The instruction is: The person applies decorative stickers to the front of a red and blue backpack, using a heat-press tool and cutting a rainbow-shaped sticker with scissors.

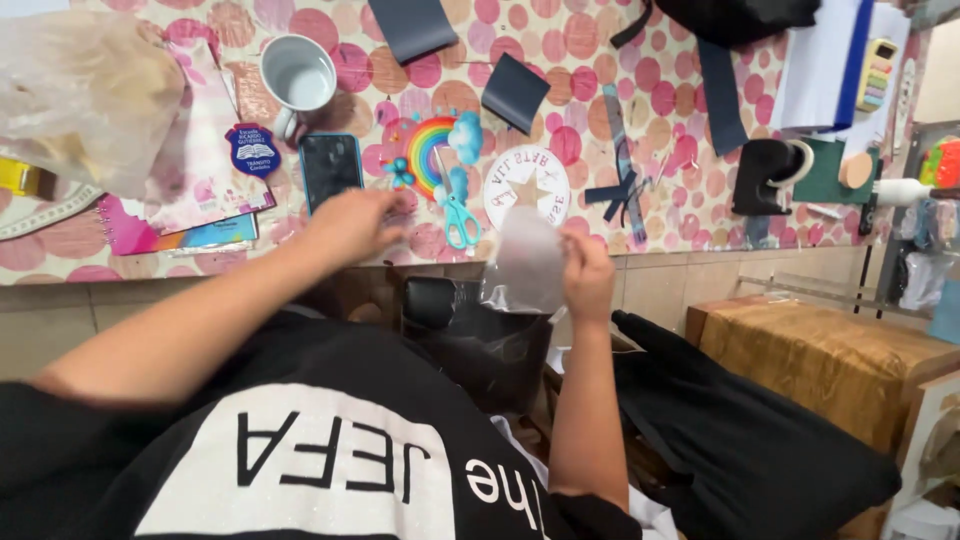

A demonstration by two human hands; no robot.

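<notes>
Holding a clear plastic sheet (527,262) over the table edge.

Our right hand (587,277) pinches its right side at 3 o'clock; our left hand (352,222) curls loosely at 9 o'clock, grasping nothing we can see, beside the black phone (330,167) and blue scissors (459,215).
</notes>
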